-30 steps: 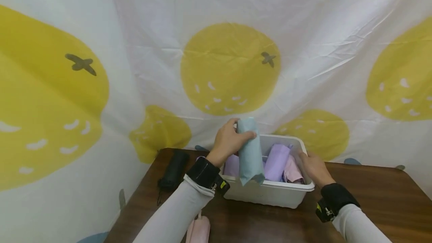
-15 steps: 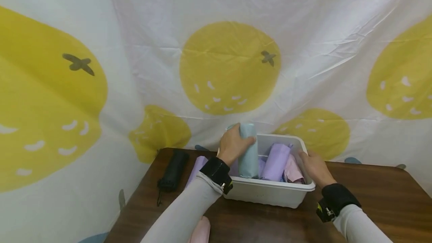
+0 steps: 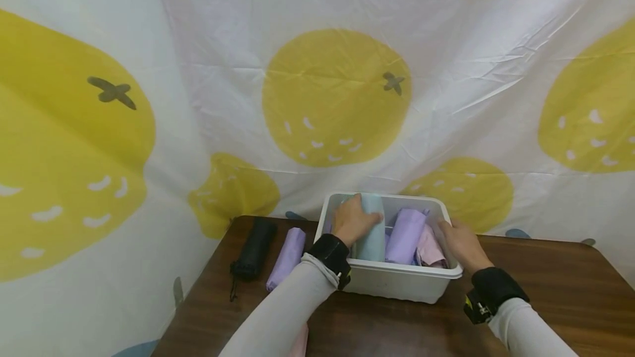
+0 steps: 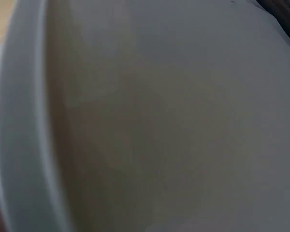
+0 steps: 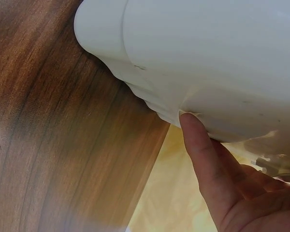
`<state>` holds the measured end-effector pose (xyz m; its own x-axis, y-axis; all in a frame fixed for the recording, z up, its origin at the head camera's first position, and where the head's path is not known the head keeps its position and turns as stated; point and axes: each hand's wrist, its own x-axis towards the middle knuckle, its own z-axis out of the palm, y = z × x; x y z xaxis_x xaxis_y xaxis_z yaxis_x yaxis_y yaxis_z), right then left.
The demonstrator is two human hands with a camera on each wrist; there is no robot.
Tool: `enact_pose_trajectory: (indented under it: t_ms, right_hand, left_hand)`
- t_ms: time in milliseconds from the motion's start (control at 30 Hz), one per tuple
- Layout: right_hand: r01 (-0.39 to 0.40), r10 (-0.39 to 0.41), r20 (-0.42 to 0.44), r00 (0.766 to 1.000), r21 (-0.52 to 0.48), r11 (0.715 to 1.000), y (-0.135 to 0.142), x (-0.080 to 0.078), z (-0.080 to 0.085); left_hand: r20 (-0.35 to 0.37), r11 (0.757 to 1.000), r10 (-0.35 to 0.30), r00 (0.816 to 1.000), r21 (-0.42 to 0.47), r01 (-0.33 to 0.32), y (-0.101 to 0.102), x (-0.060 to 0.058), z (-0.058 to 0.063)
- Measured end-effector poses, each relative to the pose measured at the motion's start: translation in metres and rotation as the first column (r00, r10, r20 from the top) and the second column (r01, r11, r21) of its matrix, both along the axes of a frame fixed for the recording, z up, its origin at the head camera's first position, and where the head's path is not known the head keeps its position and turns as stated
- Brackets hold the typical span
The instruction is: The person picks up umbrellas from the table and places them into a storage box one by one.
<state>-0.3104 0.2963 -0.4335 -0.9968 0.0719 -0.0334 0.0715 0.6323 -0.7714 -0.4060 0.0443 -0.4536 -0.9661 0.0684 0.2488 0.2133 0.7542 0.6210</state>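
A white plastic bin (image 3: 397, 285) stands on the table, with several soft rolls inside. My left hand (image 3: 353, 219) grips a light blue roll (image 3: 371, 233), its thumb across the front, standing upright inside the bin's left part. To its right in the bin lean a lilac roll (image 3: 407, 236) and a crumpled pink cloth-like piece (image 3: 430, 248). My right hand (image 3: 463, 245) holds the bin's right end at the rim; in the right wrist view its fingers (image 5: 203, 154) touch the bin's outer wall. The left wrist view is filled by the bin's wall (image 4: 159, 121), and its hand is hidden.
Left of the bin, a black roll (image 3: 255, 248) with a cord and a lilac roll (image 3: 288, 258) lie on the brown wooden table (image 3: 541, 274). A pink roll (image 3: 300, 343) is mostly hidden under the left forearm. A fruit-printed curtain (image 3: 337, 98) hangs behind the table.
My left hand has lowered the light blue roll from above the bin's front rim down into the bin. The lilac roll on the table is now uncovered. My right hand stays at the bin's end.
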Motion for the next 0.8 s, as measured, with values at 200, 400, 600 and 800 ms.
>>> enact_pose_trajectory:
  t_ms: [200,400,600,800]
  right_hand:
    - [-0.004,0.004,0.024,1.0,-0.003,1.0,-0.001,0.0,0.002]
    - [0.0,0.0,0.028,1.0,-0.01,1.0,-0.001,0.001,0.001]
    - [-0.002,0.002,0.027,1.0,-0.011,1.0,-0.001,0.001,0.0]
    - [0.003,-0.002,0.048,0.999,-0.028,1.0,-0.002,0.001,0.002]
  left_hand:
    - [0.013,1.0,0.013,1.0,0.009,-0.014,0.003,-0.004,-0.01]
    - [0.023,1.0,-0.03,0.999,-0.001,0.03,0.0,0.025,0.013]
    - [0.043,1.0,-0.016,0.999,-0.024,0.017,-0.001,0.027,0.008]
    - [0.106,0.999,-0.027,0.994,-0.036,0.031,0.001,0.041,0.026]
